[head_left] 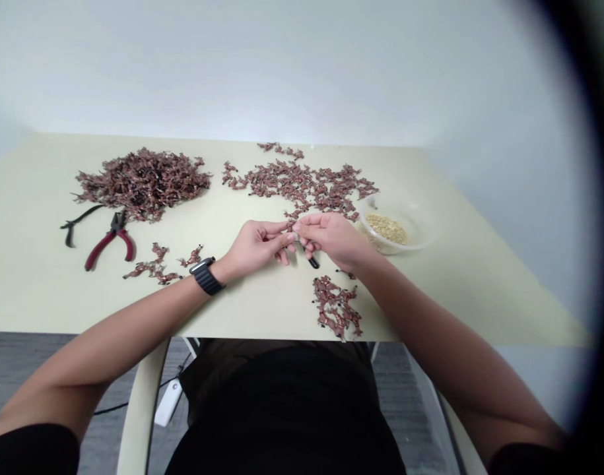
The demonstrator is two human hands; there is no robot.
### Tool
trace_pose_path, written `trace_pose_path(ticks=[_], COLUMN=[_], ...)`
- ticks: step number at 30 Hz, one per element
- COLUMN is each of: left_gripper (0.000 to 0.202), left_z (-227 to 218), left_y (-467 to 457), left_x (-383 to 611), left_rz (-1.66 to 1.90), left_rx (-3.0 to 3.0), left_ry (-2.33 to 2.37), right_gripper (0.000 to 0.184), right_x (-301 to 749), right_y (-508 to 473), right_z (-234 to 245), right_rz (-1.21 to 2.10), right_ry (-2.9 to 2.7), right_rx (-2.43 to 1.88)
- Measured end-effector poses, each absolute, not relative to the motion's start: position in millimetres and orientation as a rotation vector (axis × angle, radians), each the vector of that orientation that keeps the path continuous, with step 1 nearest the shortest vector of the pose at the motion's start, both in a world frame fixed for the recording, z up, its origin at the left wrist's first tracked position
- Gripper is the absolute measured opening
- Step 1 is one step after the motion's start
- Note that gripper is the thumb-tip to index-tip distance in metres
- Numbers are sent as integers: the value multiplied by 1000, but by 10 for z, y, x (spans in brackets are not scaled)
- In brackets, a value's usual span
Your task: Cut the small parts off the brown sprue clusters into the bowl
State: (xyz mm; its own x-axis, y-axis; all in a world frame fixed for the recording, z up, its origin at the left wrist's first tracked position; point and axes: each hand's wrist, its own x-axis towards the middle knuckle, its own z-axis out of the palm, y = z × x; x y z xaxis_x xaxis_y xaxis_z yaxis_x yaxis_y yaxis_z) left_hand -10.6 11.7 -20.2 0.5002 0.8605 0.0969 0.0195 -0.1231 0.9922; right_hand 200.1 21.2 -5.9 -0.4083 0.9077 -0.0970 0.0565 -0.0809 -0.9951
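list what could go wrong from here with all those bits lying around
The right hand is close beside the bowl, so a bump could spill the gold bits. The brown cluster lies near the front edge of the table, so the right forearm might sweep pieces off. The watch sits close to a loose figure and could snag it.

Left grip [262,247] pinched, thumb against fingers. Right grip [334,241] curled in, meeting it at center; exact pinch too small to read. Left forearm [138,323] and right forearm [425,316] angled inward, elbows bent, wide.
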Motion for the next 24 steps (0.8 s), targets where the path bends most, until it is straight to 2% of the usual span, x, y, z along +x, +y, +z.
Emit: trace_pose_path(ticks=[6,14,18,24], left_gripper=[42,39,37,47], left_z=[-197,-205,-176,-186], left_y=[134,125,96,98], left_x=[-125,-120,-109,-91], left_rz=[819,806,835,862], left_rx=[1340,1278,1343,1448], left_ry=[723,698,691,730], right_gripper=[28,12,11,25], right_x=[2023,2017,1965,1845], right_y=[170,116,92,108], right_z=[-17,-16,-47,-138], right_rz=[1195,625,681,1088], right_ry=[-1740,-2060,-1968,-1590], right_rx=[-1116,-1070,-1119,-1127])
